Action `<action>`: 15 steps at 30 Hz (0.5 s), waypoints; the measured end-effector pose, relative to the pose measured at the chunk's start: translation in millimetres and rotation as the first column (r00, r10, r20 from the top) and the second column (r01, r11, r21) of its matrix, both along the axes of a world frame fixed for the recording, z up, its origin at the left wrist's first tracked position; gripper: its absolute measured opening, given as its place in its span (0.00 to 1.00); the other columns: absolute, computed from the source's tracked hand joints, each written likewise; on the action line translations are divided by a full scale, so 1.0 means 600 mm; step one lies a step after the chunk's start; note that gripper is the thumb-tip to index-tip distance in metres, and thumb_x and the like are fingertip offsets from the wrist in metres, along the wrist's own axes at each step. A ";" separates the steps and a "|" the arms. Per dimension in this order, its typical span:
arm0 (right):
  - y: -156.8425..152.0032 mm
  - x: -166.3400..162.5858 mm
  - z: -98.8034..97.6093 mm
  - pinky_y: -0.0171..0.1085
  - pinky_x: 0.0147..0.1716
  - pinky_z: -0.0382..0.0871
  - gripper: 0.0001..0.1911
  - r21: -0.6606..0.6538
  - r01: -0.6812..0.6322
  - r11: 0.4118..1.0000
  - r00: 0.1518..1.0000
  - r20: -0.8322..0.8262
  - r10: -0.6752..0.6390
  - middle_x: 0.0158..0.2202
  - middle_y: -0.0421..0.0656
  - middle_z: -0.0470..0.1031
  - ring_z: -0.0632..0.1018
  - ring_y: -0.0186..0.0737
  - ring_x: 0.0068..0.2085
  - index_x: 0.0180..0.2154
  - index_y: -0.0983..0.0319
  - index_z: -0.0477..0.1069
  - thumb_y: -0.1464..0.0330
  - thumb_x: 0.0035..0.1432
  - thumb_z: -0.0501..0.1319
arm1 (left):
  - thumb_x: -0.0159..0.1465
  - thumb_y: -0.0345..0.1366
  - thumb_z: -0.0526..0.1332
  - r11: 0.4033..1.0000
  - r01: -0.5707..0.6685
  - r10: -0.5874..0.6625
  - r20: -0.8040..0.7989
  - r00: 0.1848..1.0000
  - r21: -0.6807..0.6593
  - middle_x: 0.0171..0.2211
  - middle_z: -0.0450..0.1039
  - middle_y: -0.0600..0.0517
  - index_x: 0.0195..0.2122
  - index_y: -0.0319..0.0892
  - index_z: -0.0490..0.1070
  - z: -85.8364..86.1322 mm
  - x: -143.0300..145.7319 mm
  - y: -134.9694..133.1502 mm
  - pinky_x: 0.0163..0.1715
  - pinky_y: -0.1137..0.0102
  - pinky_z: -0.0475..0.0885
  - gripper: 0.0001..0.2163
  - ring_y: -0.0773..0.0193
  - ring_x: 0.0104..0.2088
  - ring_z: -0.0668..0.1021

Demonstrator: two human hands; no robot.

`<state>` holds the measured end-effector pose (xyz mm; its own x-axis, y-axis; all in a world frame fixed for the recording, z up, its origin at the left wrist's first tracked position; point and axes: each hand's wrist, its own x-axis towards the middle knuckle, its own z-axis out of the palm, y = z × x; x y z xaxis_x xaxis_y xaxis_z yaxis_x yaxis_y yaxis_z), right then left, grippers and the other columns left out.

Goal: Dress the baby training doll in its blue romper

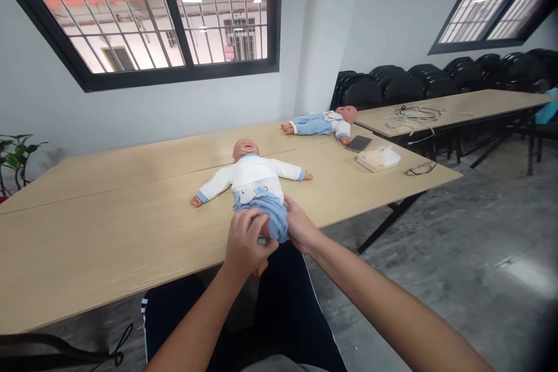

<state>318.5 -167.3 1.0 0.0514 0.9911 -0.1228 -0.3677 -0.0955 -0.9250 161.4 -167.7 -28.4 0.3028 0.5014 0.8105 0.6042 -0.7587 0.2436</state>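
Note:
A baby doll (253,171) lies on its back at the table's near edge, head away from me and arms spread. It wears a white long-sleeved top with blue cuffs. Light-blue trousers (272,209) are bunched around its hips and legs. My left hand (248,238) has its fingers bent and pinched on the trousers by one leg; a bare doll foot shows below it. Along the right side of the bunched cloth, my right hand (300,225) grips the trousers, its fingertips partly hidden behind the fabric.
On the wooden table (108,226) lie a second dressed doll (320,123), a dark phone-like slab (359,143), a tissue pack (378,158) and eyeglasses (421,169). Coiled cables (416,115) rest on the table behind, near stacked black chairs (361,92). A plant (17,157) stands left.

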 end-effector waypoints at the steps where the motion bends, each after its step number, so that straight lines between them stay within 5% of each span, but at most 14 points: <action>1: -0.001 -0.002 -0.001 0.43 0.49 0.78 0.31 0.020 0.002 1.000 1.000 0.015 -0.002 0.48 0.44 0.83 0.82 0.46 0.48 0.56 0.55 0.71 0.69 0.50 0.72 | 0.55 0.29 0.64 1.000 -0.013 0.013 -0.015 1.000 -0.015 0.48 0.72 0.43 0.48 0.43 0.72 0.000 0.001 -0.001 0.52 0.54 0.73 0.18 0.50 0.49 0.75; 5: -0.001 -0.002 -0.013 0.43 0.52 0.76 0.33 0.096 -0.069 0.993 0.997 0.045 0.064 0.49 0.43 0.82 0.81 0.44 0.49 0.57 0.55 0.71 0.69 0.49 0.74 | 0.58 0.31 0.64 0.983 -0.047 0.037 -0.064 0.997 -0.175 0.47 0.72 0.45 0.46 0.44 0.71 0.000 -0.003 0.010 0.51 0.55 0.73 0.14 0.51 0.48 0.75; 9: 0.007 0.022 -0.034 0.46 0.56 0.73 0.28 0.112 -0.046 0.993 0.997 0.060 0.040 0.49 0.43 0.82 0.80 0.45 0.52 0.58 0.54 0.72 0.57 0.57 0.70 | 0.60 0.32 0.65 0.956 -0.002 0.013 0.036 0.999 -0.293 0.45 0.72 0.47 0.47 0.43 0.67 -0.001 -0.017 0.029 0.53 0.56 0.74 0.14 0.53 0.49 0.76; 15: 0.016 0.089 -0.059 0.47 0.52 0.74 0.34 0.054 -0.253 0.966 0.958 0.155 0.243 0.40 0.43 0.83 0.81 0.47 0.46 0.58 0.57 0.74 0.55 0.52 0.75 | 0.61 0.34 0.67 0.972 -0.009 0.044 0.143 0.989 -0.237 0.46 0.68 0.47 0.48 0.44 0.72 -0.021 -0.048 0.031 0.55 0.55 0.73 0.13 0.53 0.51 0.74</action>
